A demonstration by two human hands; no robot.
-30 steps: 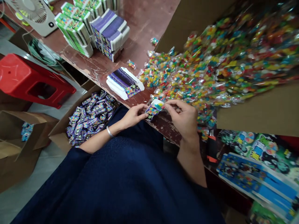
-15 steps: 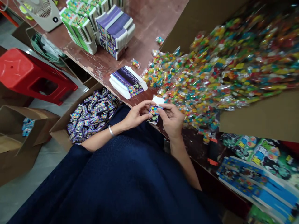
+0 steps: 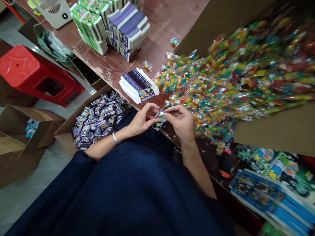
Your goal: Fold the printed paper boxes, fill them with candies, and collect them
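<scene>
My left hand (image 3: 142, 118) and my right hand (image 3: 180, 121) meet at the table's near edge, both pinching one small purple printed candy box (image 3: 159, 118) between the fingertips. The box looks closed, with no white flap showing. Just beyond my right hand spreads a big heap of clear packets of coloured candies (image 3: 221, 78). A flat stack of purple unfolded boxes (image 3: 139, 85) lies on the brown table (image 3: 157, 29) just beyond my left hand.
A cardboard carton of finished purple boxes (image 3: 98, 119) stands on the floor to my left. Behind it are a red plastic stool (image 3: 36, 77) and a brown carton (image 3: 22, 137). Bundles of green and purple flat boxes (image 3: 113, 24) and a small fan (image 3: 55, 9) stand at the back.
The white flap that stood up from the small box has been folded down. Both hands have closed in tighter on the box, and the view has drifted slightly.
</scene>
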